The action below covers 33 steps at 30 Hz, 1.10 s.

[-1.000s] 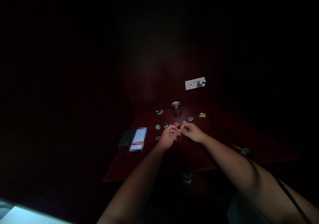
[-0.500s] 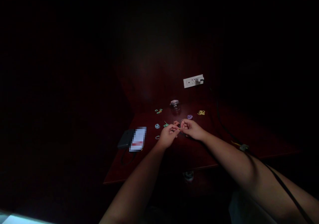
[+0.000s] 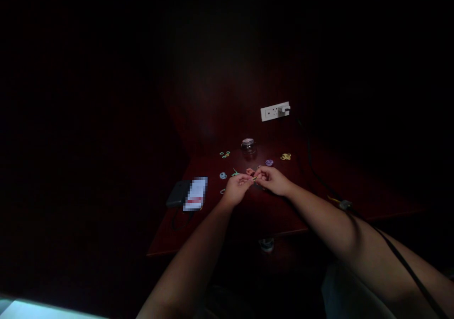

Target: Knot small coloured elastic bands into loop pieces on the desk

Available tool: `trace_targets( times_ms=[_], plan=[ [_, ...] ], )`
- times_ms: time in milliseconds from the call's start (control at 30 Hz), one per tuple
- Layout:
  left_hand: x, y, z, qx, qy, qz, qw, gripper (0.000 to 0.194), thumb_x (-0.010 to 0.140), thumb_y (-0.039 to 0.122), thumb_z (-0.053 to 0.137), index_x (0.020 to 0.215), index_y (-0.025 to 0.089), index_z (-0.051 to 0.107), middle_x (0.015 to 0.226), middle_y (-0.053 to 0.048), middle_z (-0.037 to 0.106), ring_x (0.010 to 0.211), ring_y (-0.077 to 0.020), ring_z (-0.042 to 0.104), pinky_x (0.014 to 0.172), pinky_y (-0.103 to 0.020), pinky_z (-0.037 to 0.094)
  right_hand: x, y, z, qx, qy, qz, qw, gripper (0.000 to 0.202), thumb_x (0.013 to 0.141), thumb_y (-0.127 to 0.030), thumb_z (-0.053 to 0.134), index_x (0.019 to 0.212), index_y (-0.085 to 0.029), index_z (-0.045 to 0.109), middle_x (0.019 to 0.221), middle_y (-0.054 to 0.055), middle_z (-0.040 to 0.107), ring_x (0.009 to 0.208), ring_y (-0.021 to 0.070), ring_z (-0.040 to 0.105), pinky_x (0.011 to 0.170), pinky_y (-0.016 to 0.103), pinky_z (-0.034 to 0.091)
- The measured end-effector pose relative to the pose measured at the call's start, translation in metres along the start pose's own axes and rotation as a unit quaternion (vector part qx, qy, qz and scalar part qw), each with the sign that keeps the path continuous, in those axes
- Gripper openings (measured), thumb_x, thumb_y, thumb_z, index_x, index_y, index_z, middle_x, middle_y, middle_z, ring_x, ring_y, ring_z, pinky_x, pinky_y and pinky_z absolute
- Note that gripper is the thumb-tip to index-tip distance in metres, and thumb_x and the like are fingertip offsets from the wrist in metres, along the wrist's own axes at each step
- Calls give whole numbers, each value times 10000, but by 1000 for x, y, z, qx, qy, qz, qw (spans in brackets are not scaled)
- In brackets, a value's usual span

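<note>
My left hand [image 3: 237, 188] and my right hand [image 3: 271, 179] meet over the dark red table [image 3: 248, 219]. Between their pinched fingertips is a small yellow-green band [image 3: 255, 179], held from both sides. Just behind the fingers lie a pink-orange pile of bands [image 3: 250, 171] and a green pile [image 3: 235, 173]. A blue pile [image 3: 223, 175] sits left of them, with a pale band [image 3: 222, 191] nearer me, partly covered by my left hand. Purple bands [image 3: 269, 162] and yellow bands [image 3: 285, 157] lie behind my right hand.
A lidded clear jar [image 3: 248, 146] stands at the back, right of several loose rings [image 3: 224, 154]. At the left lie a phone [image 3: 195, 193] and a dark case [image 3: 177, 193]. A white socket [image 3: 275, 111] is on the wall. A dark cable [image 3: 319, 181] crosses the right side.
The view has shifted slightly, so the table things sit a little higher. The band between my fingertips now shows yellow-green, where a pale orange strip showed before. Both hands remain together.
</note>
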<state>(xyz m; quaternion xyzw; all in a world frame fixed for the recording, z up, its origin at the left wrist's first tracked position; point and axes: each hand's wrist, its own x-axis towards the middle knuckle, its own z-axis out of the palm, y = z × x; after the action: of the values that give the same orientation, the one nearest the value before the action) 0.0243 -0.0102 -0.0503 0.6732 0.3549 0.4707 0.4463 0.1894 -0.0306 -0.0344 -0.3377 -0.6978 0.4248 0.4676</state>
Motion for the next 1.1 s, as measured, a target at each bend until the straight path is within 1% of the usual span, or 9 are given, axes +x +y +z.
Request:
trace_targets(
  times_ms=[100, 233, 300, 467, 533, 667, 833, 967, 1100],
  plan=[
    [-1, 2, 0, 8, 1, -4, 1000, 206, 646, 285, 660, 752, 109, 639, 669, -45, 632, 581, -105, 540, 580, -229, 414, 0, 2, -1, -13, 8, -5, 1000, 297, 691, -396, 631, 789, -137, 525, 536, -42, 478, 440, 57, 434, 406, 176, 339],
    [-1, 5, -1, 14, 5, -4, 1000, 208, 664, 296, 643, 753, 108, 647, 674, -50, 635, 571, -102, 532, 561, -223, 401, 0, 5, -2, -11, 4, -23, 1000, 375, 670, -377, 660, 923, -143, 512, 712, 5, 565, 467, 50, 464, 409, 168, 356],
    [-1, 5, -1, 12, 6, -6, 1000, 211, 669, 303, 638, 748, 107, 650, 667, -50, 635, 561, -101, 529, 554, -221, 398, 0, 5, -2, -17, -4, -31, 999, 397, 658, -373, 674, 941, -146, 512, 766, 20, 581, 477, 47, 471, 416, 167, 363],
    [-1, 4, -2, 11, 12, -7, 1000, 218, 666, 303, 640, 763, 108, 657, 678, -56, 646, 563, -107, 539, 561, -227, 411, 0, 6, -3, -58, -3, -23, 998, 324, 699, -417, 625, 829, -127, 560, 580, -14, 529, 452, 66, 472, 404, 175, 348],
    [-1, 4, -2, 11, 12, -7, 1000, 217, 670, 299, 639, 768, 106, 659, 690, -61, 651, 572, -109, 547, 567, -228, 418, 0, 6, -4, -72, 0, -22, 997, 324, 710, -426, 612, 812, -121, 570, 547, -18, 517, 442, 69, 468, 398, 177, 342],
    [-1, 4, -1, 7, 12, -12, 1000, 234, 660, 307, 653, 779, 105, 660, 702, -64, 659, 585, -116, 567, 577, -237, 438, 0, 7, -5, -90, 9, -18, 996, 334, 718, -443, 598, 790, -118, 581, 534, -17, 512, 433, 72, 458, 392, 183, 337],
    [-3, 5, 1, -16, -6, -15, 1000, 287, 603, 303, 712, 802, 106, 647, 761, -82, 675, 663, -141, 610, 648, -268, 476, 0, 7, -6, -105, 26, -22, 994, 335, 713, -449, 599, 783, -122, 598, 522, -16, 503, 442, 77, 443, 403, 195, 334],
    [-3, 6, 1, -15, -2, -11, 1000, 282, 600, 310, 714, 771, 98, 640, 697, -73, 662, 606, -126, 594, 605, -254, 471, 1, 6, -6, -124, 34, -33, 991, 322, 704, -439, 607, 770, -124, 604, 554, -5, 518, 459, 74, 422, 416, 197, 320],
    [-3, 8, 1, -13, -12, -30, 999, 280, 621, 325, 698, 765, 93, 638, 689, -74, 658, 569, -114, 578, 560, -236, 453, 1, 7, -6, -133, 37, -35, 990, 309, 705, -430, 606, 758, -126, 599, 587, 4, 534, 472, 72, 412, 426, 197, 313]
  ],
)
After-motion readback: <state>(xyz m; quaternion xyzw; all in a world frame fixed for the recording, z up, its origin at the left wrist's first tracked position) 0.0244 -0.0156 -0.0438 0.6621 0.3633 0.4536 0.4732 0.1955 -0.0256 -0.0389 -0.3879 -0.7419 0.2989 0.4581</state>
